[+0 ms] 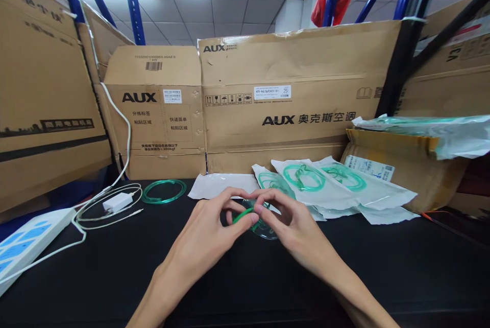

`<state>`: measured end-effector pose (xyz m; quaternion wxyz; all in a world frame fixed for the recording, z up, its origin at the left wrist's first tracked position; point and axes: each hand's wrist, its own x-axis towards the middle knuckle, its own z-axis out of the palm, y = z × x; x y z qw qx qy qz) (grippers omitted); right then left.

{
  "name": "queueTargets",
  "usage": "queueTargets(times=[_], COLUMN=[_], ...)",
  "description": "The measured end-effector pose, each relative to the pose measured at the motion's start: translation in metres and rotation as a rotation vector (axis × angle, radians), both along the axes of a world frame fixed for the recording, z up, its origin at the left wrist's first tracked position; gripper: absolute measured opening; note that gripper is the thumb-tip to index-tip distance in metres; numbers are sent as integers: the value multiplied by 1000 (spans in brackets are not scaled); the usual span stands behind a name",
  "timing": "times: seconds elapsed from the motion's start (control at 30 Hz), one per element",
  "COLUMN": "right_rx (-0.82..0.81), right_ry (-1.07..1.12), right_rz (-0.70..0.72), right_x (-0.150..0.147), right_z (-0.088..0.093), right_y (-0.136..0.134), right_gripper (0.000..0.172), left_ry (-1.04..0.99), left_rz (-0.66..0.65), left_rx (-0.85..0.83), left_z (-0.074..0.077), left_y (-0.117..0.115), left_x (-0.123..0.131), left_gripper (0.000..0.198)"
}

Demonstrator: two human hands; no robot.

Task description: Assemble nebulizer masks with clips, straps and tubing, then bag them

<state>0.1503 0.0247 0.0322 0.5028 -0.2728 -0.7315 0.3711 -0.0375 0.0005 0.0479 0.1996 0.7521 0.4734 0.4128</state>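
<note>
Over the middle of the black table, my left hand (220, 220) and my right hand (289, 215) meet at the fingertips. Between them is a clear, green-tinted plastic mask (266, 232), partly hidden by my fingers. A bright green strap or cord (242, 214) runs along the mask's near side. My left thumb and fingers pinch this green piece. The fingers of my right hand are closed on the mask's edge, close to the left fingertips. How the green piece joins the mask cannot be made out.
Left of my hands lies a coil of green tubing (164, 200), with a white charger (117, 202), its cable and a power strip (36, 238) farther left. A flat white pouch (224, 184) and several packs of tubing (306, 180) lie behind. Cardboard boxes (237, 134) wall the back.
</note>
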Motion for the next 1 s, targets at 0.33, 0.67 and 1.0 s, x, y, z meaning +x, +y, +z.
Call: queueTargets(times=[0.33,0.67,1.0], right_rx=[44,113,-59], right_ry=[42,10,53], right_rz=[6,-104,-5], right_x=[-5,1,3], right_z=[-3,-2,5], right_y=[-2,-4,-4], right_gripper=[9,9,14], left_ry=[49,123,210], left_rz=[18,107,179], left_rx=[147,232,298], left_z=[-3,-1,-1], left_y=[-2,-3,-1], left_x=[5,2,-3], left_gripper=[12,12,12])
